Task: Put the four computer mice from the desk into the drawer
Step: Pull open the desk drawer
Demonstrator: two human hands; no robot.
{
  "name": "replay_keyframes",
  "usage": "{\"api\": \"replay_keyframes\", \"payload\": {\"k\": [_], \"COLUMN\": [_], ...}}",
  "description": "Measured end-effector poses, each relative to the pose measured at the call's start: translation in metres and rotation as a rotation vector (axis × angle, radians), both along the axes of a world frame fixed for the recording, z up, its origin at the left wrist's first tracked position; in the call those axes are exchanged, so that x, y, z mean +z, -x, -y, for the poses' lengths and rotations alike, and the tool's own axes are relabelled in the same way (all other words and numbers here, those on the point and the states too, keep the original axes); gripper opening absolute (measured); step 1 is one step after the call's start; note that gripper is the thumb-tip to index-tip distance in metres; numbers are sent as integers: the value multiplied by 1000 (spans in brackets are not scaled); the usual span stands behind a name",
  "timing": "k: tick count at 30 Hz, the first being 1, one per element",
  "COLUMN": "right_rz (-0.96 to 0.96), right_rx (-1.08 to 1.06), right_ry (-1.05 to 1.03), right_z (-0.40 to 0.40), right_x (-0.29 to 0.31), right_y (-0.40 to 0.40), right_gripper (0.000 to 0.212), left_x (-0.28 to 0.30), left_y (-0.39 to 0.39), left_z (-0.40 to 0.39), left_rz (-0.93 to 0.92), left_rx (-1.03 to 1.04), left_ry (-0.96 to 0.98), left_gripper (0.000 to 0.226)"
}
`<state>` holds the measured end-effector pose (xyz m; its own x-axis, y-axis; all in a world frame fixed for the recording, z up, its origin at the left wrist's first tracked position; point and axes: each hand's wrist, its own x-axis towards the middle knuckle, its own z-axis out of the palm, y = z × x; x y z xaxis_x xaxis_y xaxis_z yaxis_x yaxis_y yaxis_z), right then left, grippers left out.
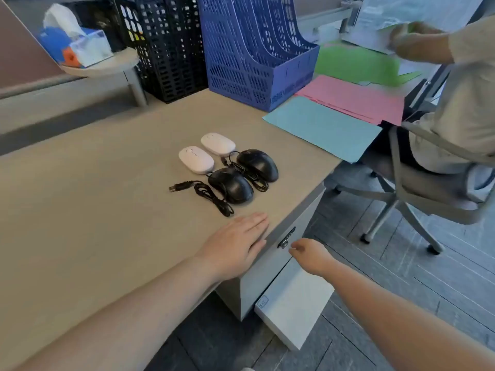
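We pressed our left hand (235,243) spread flat at the desk's (93,210) right edge; our right hand (310,257) curled at the drawer (292,303) top, its grip hidden. Four mice (230,167) lay nearby.

Soft even daylight, motion blur, wide-angle edge warp

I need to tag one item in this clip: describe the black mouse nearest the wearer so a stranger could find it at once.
Start at the tan desk and find the cluster of four mice near its right edge. The one meant is the near black mouse, closest to the flat left hand. Unlike the other black mouse, its cable trails left, ending in a USB plug.
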<state>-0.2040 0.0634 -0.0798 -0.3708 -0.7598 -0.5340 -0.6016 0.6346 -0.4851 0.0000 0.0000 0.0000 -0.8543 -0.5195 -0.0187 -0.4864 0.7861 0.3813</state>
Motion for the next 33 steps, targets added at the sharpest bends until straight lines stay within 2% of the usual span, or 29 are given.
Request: {"api": "replay_keyframes", "payload": {"k": [3,6,12,15,26,27,30,31,33], "right_rz": [31,112,424,531,542,450,-216,-356,-420], "right_rx": [-73,-143,-366,-457,-515,-473,-142,-43,109], "right_ry": [46,103,208,193,193,206,374,473,589], "right_z": [7,11,13,16,-5,-13,-33,-36,-36], "right_x": [-18,-33,-44,-44,-45,-44,-37,-33,-23], "right_y": [0,1,-7,-8,0,3,18,21,25], "right_gripper": [43,37,17,15,16,16,26,33,43], "left_x": [-10,-15,-17,-17,-19,-19,-18,-17,-16], "left_y": [0,1,2,2,3,3,3,3,3], "left_z": [0,-3,-5,-4,-2,-2,-3,-4,-7], "left_rz": [-68,-96,-85,-74,-50,-50,-52,-49,-46], "left_rx": [30,56,101,122,108,110,124,131,143], "left_ry": [93,143,144,153,140,137,143,146,145], "left_gripper": [50,48,47,47,49,49,48,47,47]}}
